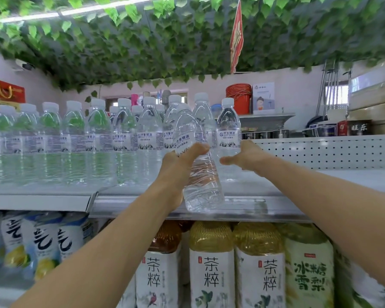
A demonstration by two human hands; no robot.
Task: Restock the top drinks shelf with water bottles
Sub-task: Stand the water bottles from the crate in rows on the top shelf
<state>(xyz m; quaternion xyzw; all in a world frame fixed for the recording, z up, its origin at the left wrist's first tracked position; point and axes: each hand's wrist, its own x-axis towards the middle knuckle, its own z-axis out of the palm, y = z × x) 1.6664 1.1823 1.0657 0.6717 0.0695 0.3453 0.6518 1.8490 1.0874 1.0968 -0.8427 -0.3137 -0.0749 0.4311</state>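
A ceiling of green artificial leaves [142, 41] hangs over a pale wall and the top shelf [276, 187], a grey-white ledge with a perforated back panel [331, 152] at its right. A row of water bottles [76, 141] stands upright along the shelf from the left edge to about the middle, caps up. On the shelf below stand tea bottles [211, 267] with white labels. The left hand [180, 161] grips a held water bottle [198, 165] around its middle, in front of the shelf edge; its long axis is tilted, cap end up and leaning left, base down and to the right. The right hand [245, 156] wraps its fingers round the lower body of the end bottle [228, 138], which stands upright on the shelf, thumb stretched left.
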